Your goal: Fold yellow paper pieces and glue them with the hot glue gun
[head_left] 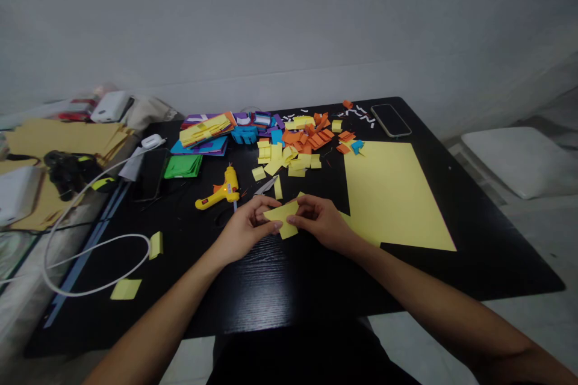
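Between my two hands is a small piece of yellow paper (283,215), held above the near middle of the black table. My left hand (247,225) pinches its left end between thumb and fingers. On the other end, my right hand (320,219) grips it the same way. Just beyond my left hand lie scissors (265,186), their blades showing and their handles mostly hidden. A yellow glue gun (223,190) rests to the left of them. Behind is a pile of small folded yellow papers (289,159) mixed with orange paper pieces (311,137).
A large yellow sheet (395,192) lies to the right, with a phone (391,120) behind it. Coloured paper stacks (205,132) and green papers (183,166) sit at the back left. A white cable (97,240) loops over the left side near two loose yellow pieces.
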Action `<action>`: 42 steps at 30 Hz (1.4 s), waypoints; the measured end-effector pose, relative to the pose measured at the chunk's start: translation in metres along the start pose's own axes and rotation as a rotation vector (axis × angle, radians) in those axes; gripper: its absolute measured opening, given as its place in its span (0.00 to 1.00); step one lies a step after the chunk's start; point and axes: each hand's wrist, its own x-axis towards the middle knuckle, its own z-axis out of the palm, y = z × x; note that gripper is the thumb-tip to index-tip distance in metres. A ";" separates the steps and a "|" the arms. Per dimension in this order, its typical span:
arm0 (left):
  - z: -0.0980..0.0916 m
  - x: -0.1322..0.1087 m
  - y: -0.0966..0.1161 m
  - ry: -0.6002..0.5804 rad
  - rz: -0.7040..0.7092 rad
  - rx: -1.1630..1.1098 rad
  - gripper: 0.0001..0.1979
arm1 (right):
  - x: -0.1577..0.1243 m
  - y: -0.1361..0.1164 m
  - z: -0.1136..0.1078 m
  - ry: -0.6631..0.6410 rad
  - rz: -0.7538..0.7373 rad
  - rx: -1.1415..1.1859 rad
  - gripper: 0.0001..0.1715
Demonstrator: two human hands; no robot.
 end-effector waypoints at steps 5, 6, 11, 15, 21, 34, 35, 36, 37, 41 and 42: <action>-0.006 0.000 0.001 -0.039 0.010 0.022 0.19 | 0.003 0.003 -0.001 0.019 0.001 0.033 0.24; -0.007 0.000 0.001 -0.043 0.011 0.014 0.20 | 0.003 0.003 -0.002 0.014 0.001 0.032 0.24; -0.011 -0.001 0.002 -0.070 0.007 -0.028 0.23 | 0.003 0.003 -0.004 0.025 -0.007 0.001 0.23; -0.016 0.000 0.007 -0.049 0.014 -0.029 0.24 | 0.003 0.004 -0.004 0.038 -0.029 -0.014 0.20; -0.015 0.002 0.012 0.153 0.089 0.022 0.20 | 0.003 0.005 -0.005 0.145 -0.295 -0.122 0.03; 0.012 0.000 -0.001 0.181 0.036 -0.012 0.17 | -0.005 -0.002 0.001 0.074 -0.190 -0.099 0.03; 0.012 0.000 -0.002 0.193 0.044 -0.008 0.17 | -0.006 -0.002 0.002 0.074 -0.147 -0.046 0.06; 0.012 0.000 -0.003 0.198 0.049 -0.001 0.17 | -0.006 -0.002 0.003 0.081 -0.115 -0.003 0.12; 0.012 0.000 -0.004 0.199 0.052 0.006 0.17 | -0.005 -0.001 0.004 0.086 -0.089 0.017 0.18; 0.013 0.000 -0.004 0.173 0.046 0.055 0.15 | -0.002 0.003 0.006 0.088 -0.062 -0.010 0.22; 0.014 -0.001 -0.003 0.157 0.047 0.074 0.14 | -0.002 0.004 0.005 0.088 -0.063 -0.022 0.22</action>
